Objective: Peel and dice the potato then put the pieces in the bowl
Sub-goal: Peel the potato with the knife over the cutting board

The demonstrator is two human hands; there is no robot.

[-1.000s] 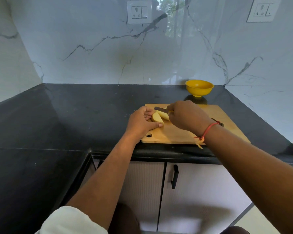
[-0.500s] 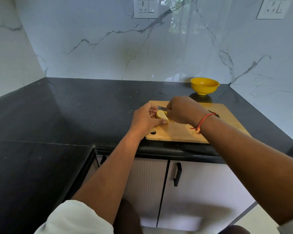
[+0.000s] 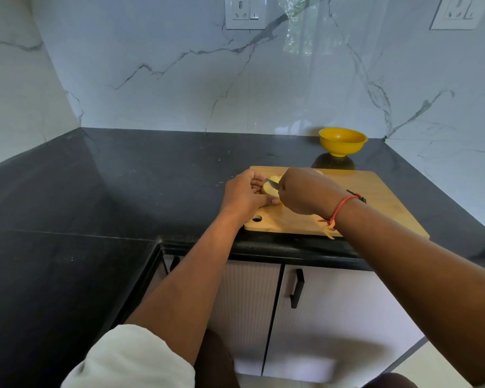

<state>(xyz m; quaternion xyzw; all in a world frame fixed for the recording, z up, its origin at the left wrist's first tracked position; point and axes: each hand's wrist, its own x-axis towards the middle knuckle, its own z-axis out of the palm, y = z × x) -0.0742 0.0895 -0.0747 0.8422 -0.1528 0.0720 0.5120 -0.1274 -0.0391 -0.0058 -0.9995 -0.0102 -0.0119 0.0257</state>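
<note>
Your left hand (image 3: 244,196) sits at the near left corner of the pale rectangular wooden cutting board (image 3: 375,197). Its fingers (image 3: 256,184) curl round the peeled pale-yellow potato piece (image 3: 269,189), with the thumb along the near side, so the piece cannot roll under the blade. Your right hand (image 3: 305,191), a red thread band (image 3: 342,207) at its wrist, is closed on a knife whose handle it hides. Only the grey steel blade (image 3: 273,185) shows, laid across the potato, I judge for a dicing cut. The board lies on the black stone tabletop (image 3: 151,177). Just beyond its far edge stands the small round yellow bowl (image 3: 343,141), near enough to take the pieces. Whether it holds any, I cannot tell.
</note>
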